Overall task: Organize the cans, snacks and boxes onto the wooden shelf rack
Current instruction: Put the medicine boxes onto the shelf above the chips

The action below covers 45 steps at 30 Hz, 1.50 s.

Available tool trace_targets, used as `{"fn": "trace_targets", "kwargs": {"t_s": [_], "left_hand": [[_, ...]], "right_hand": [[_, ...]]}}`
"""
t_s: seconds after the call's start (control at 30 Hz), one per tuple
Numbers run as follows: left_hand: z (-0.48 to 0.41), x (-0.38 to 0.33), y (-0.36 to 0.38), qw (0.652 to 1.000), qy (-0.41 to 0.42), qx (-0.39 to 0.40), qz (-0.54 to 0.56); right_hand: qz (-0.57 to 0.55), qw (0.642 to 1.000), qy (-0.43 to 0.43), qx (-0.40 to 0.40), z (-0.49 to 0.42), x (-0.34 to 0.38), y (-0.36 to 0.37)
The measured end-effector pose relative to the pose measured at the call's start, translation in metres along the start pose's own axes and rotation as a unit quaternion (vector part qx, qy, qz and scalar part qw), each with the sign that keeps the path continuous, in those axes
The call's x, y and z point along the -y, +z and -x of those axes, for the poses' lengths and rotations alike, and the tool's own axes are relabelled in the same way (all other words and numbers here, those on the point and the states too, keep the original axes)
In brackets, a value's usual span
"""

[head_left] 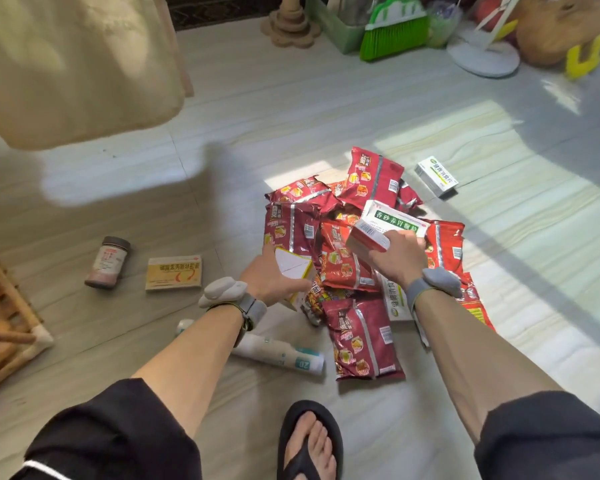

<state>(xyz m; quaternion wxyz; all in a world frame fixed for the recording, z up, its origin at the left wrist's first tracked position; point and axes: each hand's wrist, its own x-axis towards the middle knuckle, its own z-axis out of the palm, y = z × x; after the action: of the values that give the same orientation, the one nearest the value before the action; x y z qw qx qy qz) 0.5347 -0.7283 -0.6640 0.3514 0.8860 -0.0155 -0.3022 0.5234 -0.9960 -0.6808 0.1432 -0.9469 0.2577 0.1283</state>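
Fingers of my right hand wrap the near end of a green box, holding it over the snack pile. My left hand clasps a small box, white and yellow, at the pile's left edge. Both look like light cardboard with crisp corners. Under them the packets are glossy red foil, crinkled and puffy, slumped over one another at centre frame. Further out on the pale streaked floor lie a flat box and a tipped jar with a dark lid at centre left. A tube lies below my left wrist and a white box to the upper right. The rack shows only as a wooden corner at the left edge, and I cannot tell what it holds. I judge the job barely begun, since nearly everything lies on the floor.
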Motion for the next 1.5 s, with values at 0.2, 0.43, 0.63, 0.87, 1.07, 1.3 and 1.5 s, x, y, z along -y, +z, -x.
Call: {"fn": "trace_targets", "kwargs": {"t_s": [0.2, 0.43, 0.63, 0.87, 1.07, 1.3, 1.5], "left_hand": [[-0.032, -0.023, 0.006, 0.999, 0.024, -0.010, 0.029], [-0.054, -0.016, 0.016, 0.998, 0.016, 0.023, 0.049], [-0.038, -0.004, 0.005, 0.995, -0.056, 0.021, 0.077], [0.017, -0.003, -0.041, 0.990, -0.061, -0.033, 0.122], [0.092, -0.007, -0.092, 0.982, -0.073, -0.087, 0.148], [0.188, 0.009, -0.159, 0.957, -0.087, -0.121, 0.249], [0.290, 0.068, -0.232, 0.923, -0.110, -0.207, 0.306]], "right_hand": [[0.079, 0.997, 0.003, -0.011, -0.046, -0.006, 0.009], [0.128, 0.988, -0.030, 0.081, -0.078, -0.011, -0.002], [0.121, 0.991, -0.049, 0.028, -0.058, -0.008, -0.006], [0.084, 0.996, -0.031, 0.002, 0.008, 0.012, -0.024], [-0.287, 0.947, -0.055, 0.131, 0.084, 0.067, -0.072], [-0.391, 0.863, -0.131, 0.292, 0.175, 0.150, -0.112], [-0.346, 0.821, -0.210, 0.403, 0.259, 0.238, -0.143]]}}
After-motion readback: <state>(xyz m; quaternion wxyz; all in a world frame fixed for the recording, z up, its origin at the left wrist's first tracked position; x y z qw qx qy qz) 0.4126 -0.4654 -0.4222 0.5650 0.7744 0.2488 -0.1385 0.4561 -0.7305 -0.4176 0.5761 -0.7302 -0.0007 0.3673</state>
